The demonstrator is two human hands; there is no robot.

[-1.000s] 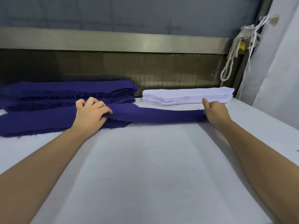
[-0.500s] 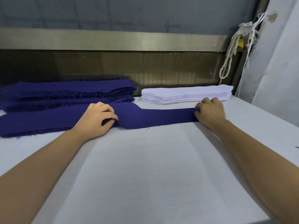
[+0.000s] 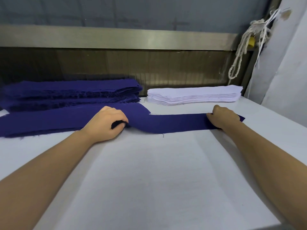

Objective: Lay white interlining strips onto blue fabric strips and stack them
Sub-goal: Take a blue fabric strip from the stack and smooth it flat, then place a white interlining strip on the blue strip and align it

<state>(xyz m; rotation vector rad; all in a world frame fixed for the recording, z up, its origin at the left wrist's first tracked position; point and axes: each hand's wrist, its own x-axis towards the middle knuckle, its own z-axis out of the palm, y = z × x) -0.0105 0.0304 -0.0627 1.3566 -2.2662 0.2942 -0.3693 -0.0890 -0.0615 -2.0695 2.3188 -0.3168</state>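
While the left hand (image 3: 106, 124) pinches a fold and the right hand (image 3: 224, 117) grips its end, the blue strip (image 3: 174, 122) lies limp on the table (image 3: 149, 171): light, floppy, probably best held at both ends.

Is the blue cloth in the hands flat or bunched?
Mostly flat; the long blue fabric strip bunches beside the left hand gripping it. The right hand holds its other end.
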